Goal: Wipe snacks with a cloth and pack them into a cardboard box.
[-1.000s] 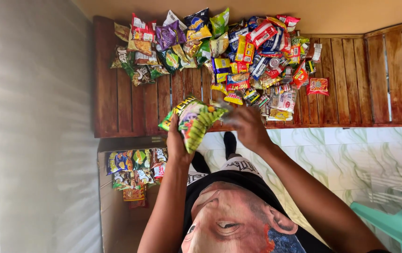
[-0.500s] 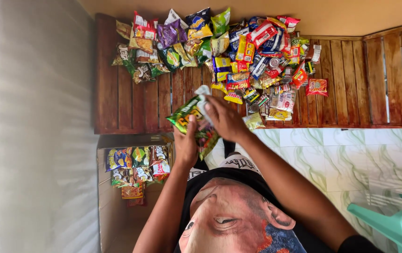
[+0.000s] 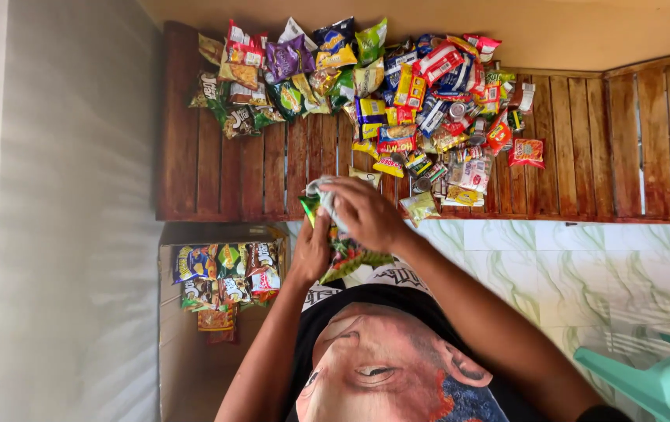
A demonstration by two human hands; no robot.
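at the centre of the frame a green snack packet [image 3: 348,254] is being gripped between both hands: the right hand [image 3: 366,212] is being curled over its top, the left hand [image 3: 311,252] clasped at its left side, just below the wooden table [image 3: 257,176] bearing a snack pile [image 3: 374,94].

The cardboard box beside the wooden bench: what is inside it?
The cardboard box holds colourful snack packets, lying together at the end nearer the bench. The floor of the box under them is covered, so deeper layers cannot be seen.
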